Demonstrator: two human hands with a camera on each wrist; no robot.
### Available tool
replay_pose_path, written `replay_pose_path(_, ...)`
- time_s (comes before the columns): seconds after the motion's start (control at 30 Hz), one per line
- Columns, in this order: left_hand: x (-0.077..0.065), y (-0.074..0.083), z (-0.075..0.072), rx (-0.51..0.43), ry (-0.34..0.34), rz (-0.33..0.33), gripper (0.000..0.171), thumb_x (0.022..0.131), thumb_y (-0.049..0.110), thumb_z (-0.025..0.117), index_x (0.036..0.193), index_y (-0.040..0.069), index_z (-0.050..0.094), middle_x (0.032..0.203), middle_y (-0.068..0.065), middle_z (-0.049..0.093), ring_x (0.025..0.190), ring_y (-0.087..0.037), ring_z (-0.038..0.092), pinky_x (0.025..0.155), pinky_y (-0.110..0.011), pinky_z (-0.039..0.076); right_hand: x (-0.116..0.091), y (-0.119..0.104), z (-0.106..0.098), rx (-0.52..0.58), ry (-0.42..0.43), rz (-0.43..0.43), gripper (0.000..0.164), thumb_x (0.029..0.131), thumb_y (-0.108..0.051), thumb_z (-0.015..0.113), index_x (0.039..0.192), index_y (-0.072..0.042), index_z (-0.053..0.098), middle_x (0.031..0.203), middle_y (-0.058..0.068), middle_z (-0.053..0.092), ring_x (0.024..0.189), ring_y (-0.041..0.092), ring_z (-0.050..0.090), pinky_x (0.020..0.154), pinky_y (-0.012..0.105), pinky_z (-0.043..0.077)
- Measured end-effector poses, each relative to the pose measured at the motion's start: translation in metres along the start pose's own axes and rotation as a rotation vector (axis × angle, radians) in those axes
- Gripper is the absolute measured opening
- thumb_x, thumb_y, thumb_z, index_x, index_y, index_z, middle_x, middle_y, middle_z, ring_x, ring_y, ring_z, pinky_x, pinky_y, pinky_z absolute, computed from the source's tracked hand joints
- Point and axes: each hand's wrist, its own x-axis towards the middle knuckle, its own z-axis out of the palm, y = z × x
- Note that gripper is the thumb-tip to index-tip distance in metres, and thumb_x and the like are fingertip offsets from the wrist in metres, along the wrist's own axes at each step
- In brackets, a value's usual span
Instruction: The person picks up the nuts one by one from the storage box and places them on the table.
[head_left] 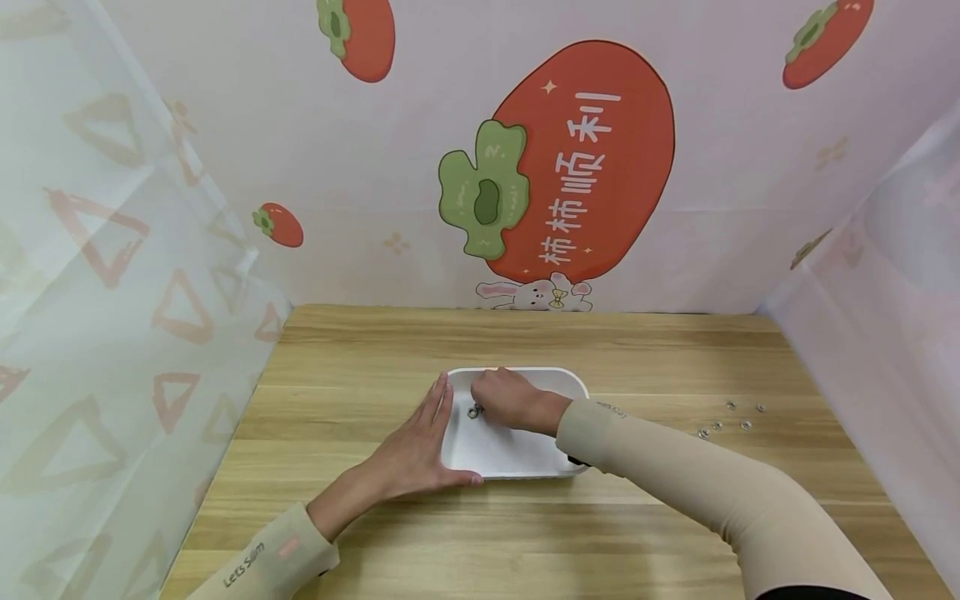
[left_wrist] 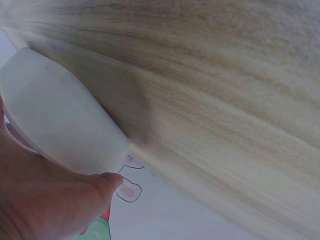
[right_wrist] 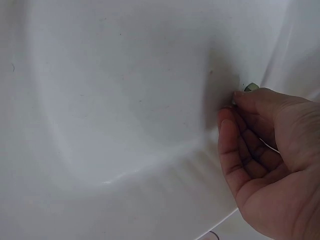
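One white tray [head_left: 502, 454] is seen on a wooden table [head_left: 637, 533], near the middle. Five small metal pieces [head_left: 717, 425] are counted on the wood, loosely grouped to the right of the tray. At least one more metal piece [head_left: 472, 412] is lying inside it, toward the left end; whether others are hidden by the fingers cannot be told.

The loose pieces are silvery and roundish, and a dark centre is shown by the one in the tray. The tray itself is formed with rounded corners, a raised rim and a smooth interior marked by a few tiny specks.

The hands are held apart, at the tray. The left hand [head_left: 414, 454] is spread wide: its straightened fingers are laid along the tray's left end and its thumb is set against the near edge. The right hand [head_left: 510, 400] is reached into the tray, its fingers curled and thumb and forefinger brought nearly together, just beside the metal piece; whether anything is pinched between them cannot be told. Both forearms are covered by beige sleeves [head_left: 667, 458].
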Motion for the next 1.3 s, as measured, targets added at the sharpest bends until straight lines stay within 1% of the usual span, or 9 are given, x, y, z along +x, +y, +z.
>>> replay_pose_path(0.2,0.0,0.0,0.0,0.003,0.001,0.002,0.142,0.078,0.08,0.076,0.166,-0.008,0.007,0.177,-0.02,-0.007,0.164,-0.035,0.007,0.122,-0.05,0.038,-0.004,0.001,-0.003,-0.001,-0.031,-0.009,0.012,0.096,-0.005,0.075,0.085,-0.009,0.073,0.068,-0.004,0.058,0.059,0.009,0.047,0.055,0.023,0.042)
replay_pose_path(0.37,-0.001,0.001,-0.001,-0.003,-0.004,-0.003,0.142,0.078,0.079,0.077,0.166,-0.007,0.006,0.177,-0.02,-0.007,0.164,-0.035,0.006,0.123,-0.051,0.037,-0.008,0.003,-0.006,0.04,-0.049,-0.004,0.021,0.092,-0.001,0.075,0.075,-0.011,0.069,0.063,-0.007,0.051,0.057,0.007,0.043,0.054,0.021,0.038)
replay_pose_path(0.47,-0.001,0.001,-0.001,-0.002,-0.003,-0.004,0.143,0.078,0.078,0.077,0.166,-0.008,0.006,0.177,-0.021,-0.006,0.164,-0.036,0.007,0.122,-0.052,0.038,-0.009,0.005,-0.007,0.067,-0.047,0.004,0.024,0.091,-0.001,0.076,0.072,-0.013,0.067,0.063,-0.007,0.053,0.057,0.007,0.042,0.054,0.021,0.038)
replay_pose_path(0.57,-0.002,0.001,0.0,0.001,-0.007,-0.004,0.143,0.078,0.079,0.076,0.166,-0.007,0.005,0.177,-0.021,-0.007,0.164,-0.036,0.007,0.122,-0.052,0.039,-0.011,0.007,-0.009,0.097,-0.05,0.017,0.018,0.091,-0.004,0.078,0.077,-0.013,0.072,0.067,-0.006,0.06,0.058,0.007,0.046,0.055,0.021,0.041)
replay_pose_path(0.7,-0.002,0.0,0.0,0.001,-0.007,0.001,0.142,0.078,0.08,0.075,0.166,-0.007,0.005,0.177,-0.021,-0.007,0.163,-0.035,0.006,0.122,-0.051,0.038,-0.015,0.009,-0.011,0.127,-0.052,0.035,0.008,0.094,-0.007,0.078,0.087,-0.011,0.078,0.073,-0.004,0.066,0.06,0.007,0.051,0.056,0.021,0.045)
replay_pose_path(0.83,-0.002,0.001,0.0,0.001,-0.006,0.003,0.142,0.078,0.08,0.075,0.166,-0.007,0.005,0.177,-0.021,-0.007,0.163,-0.036,0.006,0.122,-0.051,0.038,-0.019,0.009,-0.015,0.146,-0.02,0.041,0.009,0.093,-0.008,0.078,0.085,-0.011,0.078,0.072,-0.005,0.066,0.06,0.007,0.052,0.056,0.021,0.045)
replay_pose_path(1.03,-0.001,0.002,-0.001,0.025,0.004,0.007,0.142,0.078,0.08,0.076,0.166,-0.008,0.007,0.177,-0.022,-0.005,0.163,-0.038,0.009,0.122,-0.053,0.037,-0.028,0.01,-0.022,0.193,0.026,0.032,0.013,0.093,-0.008,0.078,0.081,-0.012,0.075,0.068,-0.006,0.062,0.059,0.006,0.05,0.055,0.02,0.041)
replay_pose_path(1.13,0.0,0.001,0.0,0.044,0.014,0.018,0.141,0.078,0.079,0.076,0.166,-0.009,0.009,0.176,-0.025,-0.002,0.163,-0.04,0.011,0.124,-0.053,0.034,-0.032,0.011,-0.022,0.2,0.045,0.018,0.016,0.092,-0.006,0.077,0.078,-0.013,0.072,0.067,-0.007,0.06,0.059,0.005,0.047,0.054,0.02,0.039)
replay_pose_path(1.3,0.0,0.001,0.0,0.085,0.022,0.028,0.14,0.078,0.08,0.075,0.165,-0.01,0.011,0.176,-0.025,0.0,0.163,-0.039,0.013,0.128,-0.054,0.026,-0.039,0.013,-0.019,0.213,0.066,0.01,0.017,0.091,-0.004,0.076,0.077,-0.013,0.071,0.066,-0.008,0.058,0.059,0.004,0.047,0.054,0.019,0.038)
